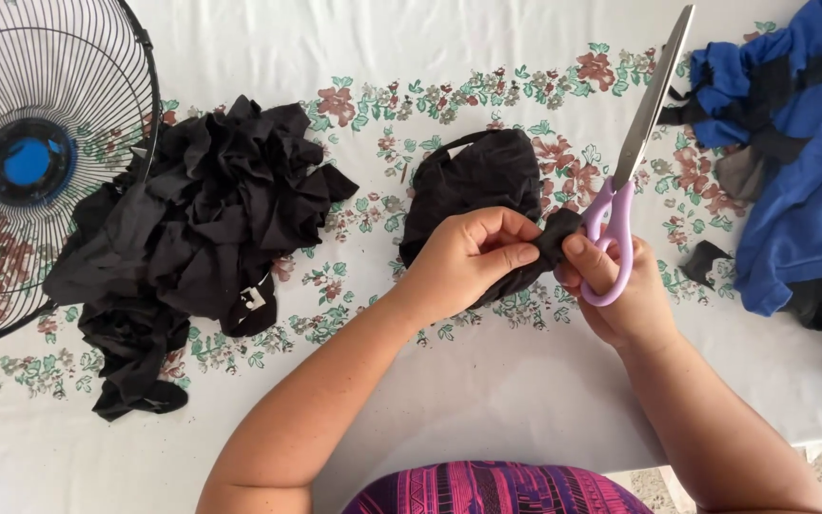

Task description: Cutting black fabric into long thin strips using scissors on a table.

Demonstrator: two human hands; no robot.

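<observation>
**Black fabric pinched, scissors held shut right next to the fingers**

Left hand (pixel 468 255) is closed, with the fingers pinched on one end of a black fabric piece (pixel 473 181) that is bunched up on the table just beyond the hands. Right hand (pixel 611 286) is wrapped through the purple handles of a pair of scissors (pixel 644 124); the blades are held together and pointed up and away, towards the far edge. The pinched end of the fabric is also touched by the right thumb, so both hands are met on the same bit of cloth.

What could go wrong, as a guess: the fingertips are kept very close to the blades, so a nick could be caused if the cloth is bunched too thick or slips in the pinch. A crooked cut could be had too.

Everything is laid on a white tablecloth (pixel 487 381) printed with a floral border. A heap of black scraps (pixel 197 228) is piled to the left, a fan grille (pixel 40 143) is seen at the far left, and blue cloth (pixel 801 162) is heaped on the right.
</observation>
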